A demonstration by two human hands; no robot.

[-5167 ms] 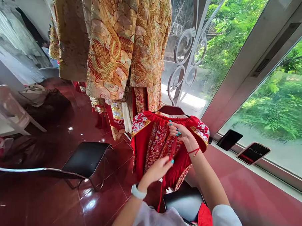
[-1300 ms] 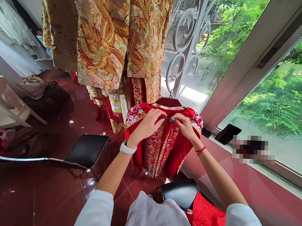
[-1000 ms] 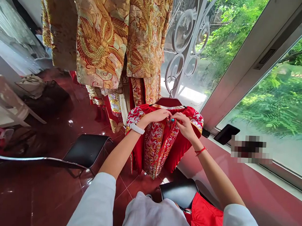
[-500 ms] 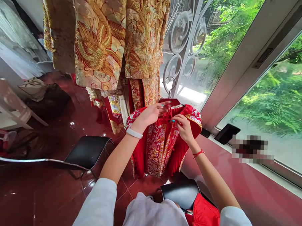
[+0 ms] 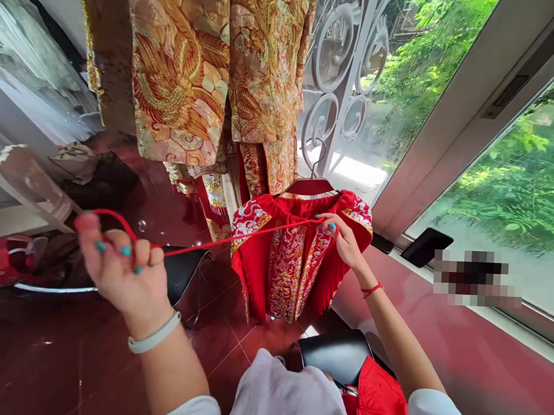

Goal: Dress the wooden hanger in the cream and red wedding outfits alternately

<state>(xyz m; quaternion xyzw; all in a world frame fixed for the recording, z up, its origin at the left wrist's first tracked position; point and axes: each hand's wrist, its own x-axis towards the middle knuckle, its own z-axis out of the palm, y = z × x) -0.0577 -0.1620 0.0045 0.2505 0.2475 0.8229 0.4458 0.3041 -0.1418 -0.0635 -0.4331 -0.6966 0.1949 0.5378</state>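
Observation:
A red garment with gold and silver embroidery (image 5: 286,269) hangs on a hanger (image 5: 311,186) in front of me. My left hand (image 5: 127,268) is out to the left, fingers closed on a red cord (image 5: 220,242). The cord runs taut from there across the garment's upper front to my right hand (image 5: 342,240). Thumb and fingers of the right hand pinch the cord near the garment's neckline. A short end of cord loops up beyond my left hand.
Gold embroidered garments (image 5: 182,75) hang at the upper middle, beside a white scrolled metal frame (image 5: 333,69). A phone (image 5: 426,247) lies on the window sill at right. Black chairs (image 5: 335,354) stand below and to the left; red cloth (image 5: 379,395) lies over the near one.
My left hand has swung from the garment's neckline far out to the left, drawing the red cord out taut. My right hand has stayed near the neckline.

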